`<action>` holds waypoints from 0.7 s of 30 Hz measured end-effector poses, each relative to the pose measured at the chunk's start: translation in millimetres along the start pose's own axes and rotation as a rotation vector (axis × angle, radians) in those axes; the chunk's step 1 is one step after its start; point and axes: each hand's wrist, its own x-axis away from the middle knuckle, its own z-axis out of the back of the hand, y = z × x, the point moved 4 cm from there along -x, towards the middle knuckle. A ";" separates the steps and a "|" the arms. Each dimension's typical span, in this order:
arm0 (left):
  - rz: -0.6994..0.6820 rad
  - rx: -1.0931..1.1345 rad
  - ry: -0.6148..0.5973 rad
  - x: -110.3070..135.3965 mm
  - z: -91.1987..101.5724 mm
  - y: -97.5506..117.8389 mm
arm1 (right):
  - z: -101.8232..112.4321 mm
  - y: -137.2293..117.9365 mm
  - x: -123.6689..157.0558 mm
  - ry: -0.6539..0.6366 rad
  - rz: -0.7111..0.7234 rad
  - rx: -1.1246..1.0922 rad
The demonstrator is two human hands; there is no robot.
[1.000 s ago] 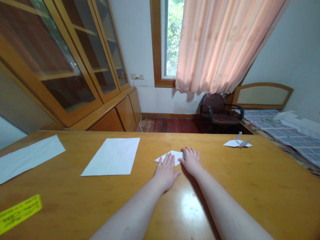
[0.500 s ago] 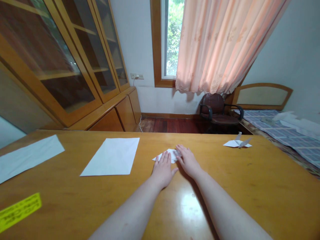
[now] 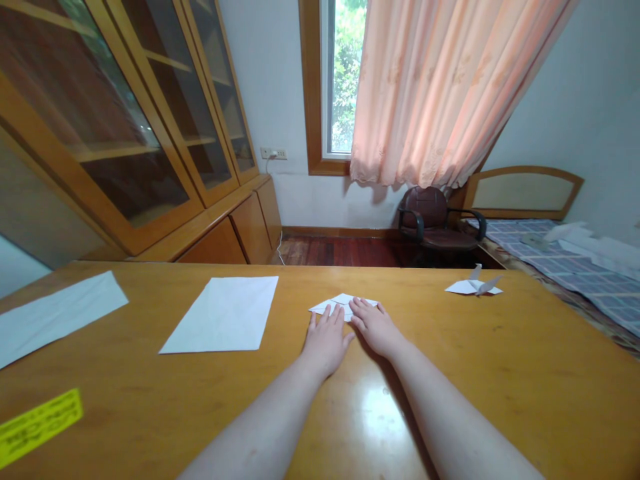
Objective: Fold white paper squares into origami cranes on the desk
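The left hand and right hand lie flat, fingers stretched out, on pointy folded paper. On the shiny wooden surface, a smooth sheet sits at its nine o'clock.

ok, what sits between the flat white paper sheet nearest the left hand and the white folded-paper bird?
In the head view: a folded, pointed white paper, with the left hand and right hand on it.

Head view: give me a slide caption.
Left hand and right hand on a folded white paper, with white sheets to the left and a folded paper bird to the right.
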 end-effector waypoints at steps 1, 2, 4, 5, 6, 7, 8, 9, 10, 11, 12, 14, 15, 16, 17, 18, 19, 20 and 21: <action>0.019 -0.003 -0.002 0.3 1.3 0.3 | -0.2 0.0 0.0 0.004 -0.005 -0.001; 0.038 -0.010 -0.006 0.7 2.6 0.9 | -0.3 -0.1 0.1 0.008 -0.010 -0.001; 0.073 -0.030 -0.019 1.8 4.9 3.7 | -0.4 -0.2 0.3 0.012 -0.019 0.002; 0.092 -0.044 -0.030 2.6 5.9 5.5 | -0.4 -0.1 0.3 0.012 -0.023 0.005; 0.114 -0.058 -0.037 3.6 7.1 7.4 | -0.6 0.0 0.3 0.012 -0.025 0.008; 0.135 -0.073 -0.044 4.6 8.3 9.3 | -0.8 0.2 0.2 0.013 -0.026 0.010; 0.153 -0.088 -0.049 5.7 9.5 11.2 | -1.1 0.4 0.1 0.014 -0.026 0.012; 0.168 -0.102 -0.050 6.8 10.9 13.0 | -1.6 0.6 0.0 0.015 -0.026 0.012; 0.179 -0.114 -0.050 7.7 12.1 14.4 | -2.1 0.7 -0.3 0.018 -0.026 0.011; 0.189 -0.122 -0.047 8.5 13.3 15.3 | -2.7 0.8 -0.5 0.023 -0.029 0.009; 0.199 -0.126 -0.041 8.9 14.5 15.6 | -3.2 0.8 -0.7 0.030 -0.032 0.005; 0.214 -0.114 -0.022 8.7 16.7 14.0 | -3.2 0.6 -1.1 0.053 -0.035 -0.005; 0.219 -0.097 -0.008 8.1 17.8 12.3 | -2.6 0.5 -1.2 0.068 -0.036 -0.010; 0.221 -0.073 0.010 7.2 19.1 10.0 | -1.4 0.5 -1.2 0.084 -0.036 -0.015; 0.215 -0.044 0.032 6.0 20.6 7.5 | 0.4 0.7 -1.1 0.105 -0.039 -0.018; 0.211 -0.014 0.057 4.9 22.0 4.6 | 2.6 1.1 -1.0 0.127 -0.045 -0.020; 0.205 0.013 0.087 3.7 23.5 1.8 | 4.9 1.6 -0.8 0.148 -0.051 -0.021; 0.192 0.037 0.119 2.7 24.7 -0.6 | 7.3 2.0 -0.6 0.167 -0.053 -0.021; 0.201 0.055 0.145 2.0 25.4 -3.4 | 9.4 2.0 -0.4 0.185 -0.048 -0.023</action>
